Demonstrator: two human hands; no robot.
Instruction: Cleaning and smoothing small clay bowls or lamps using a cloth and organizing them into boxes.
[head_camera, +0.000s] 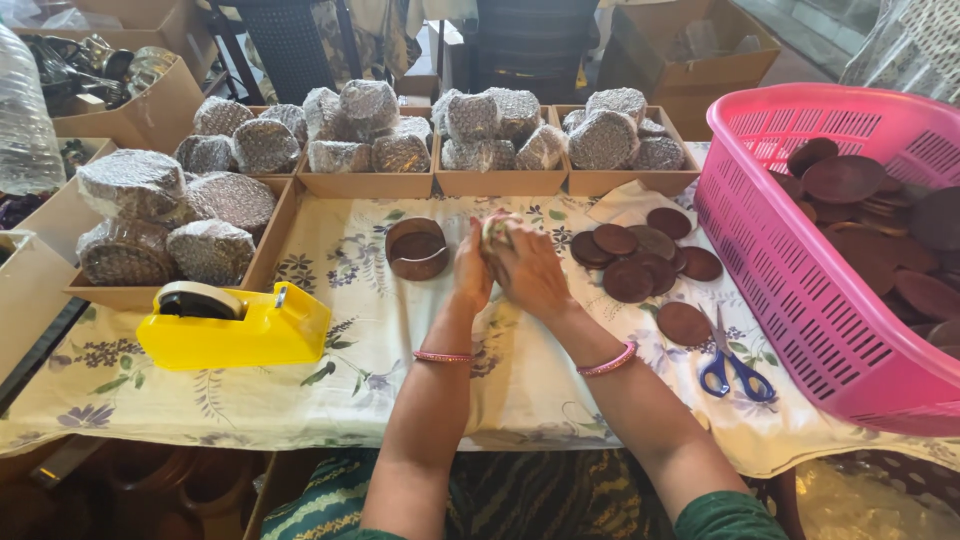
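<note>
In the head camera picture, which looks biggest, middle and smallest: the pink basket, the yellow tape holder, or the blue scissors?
1. Pink plastic basket, biggest, though cut off at the edge.
2. Yellow plastic tape dispenser.
3. Blue-handled scissors, smallest.

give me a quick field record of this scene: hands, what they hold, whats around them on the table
left hand: pressed against a small bubble-wrapped bundle, gripping it
right hand: closed round the same bundle from the other side
in front of hands: round dark brown wooden holder on the floral tablecloth
right of hands: loose pile of dark brown round discs; blue-handled scissors
far right: pink plastic basket with more brown discs inside
left: yellow tape dispenser
back row: cardboard trays of bubble-wrapped bundles
</note>
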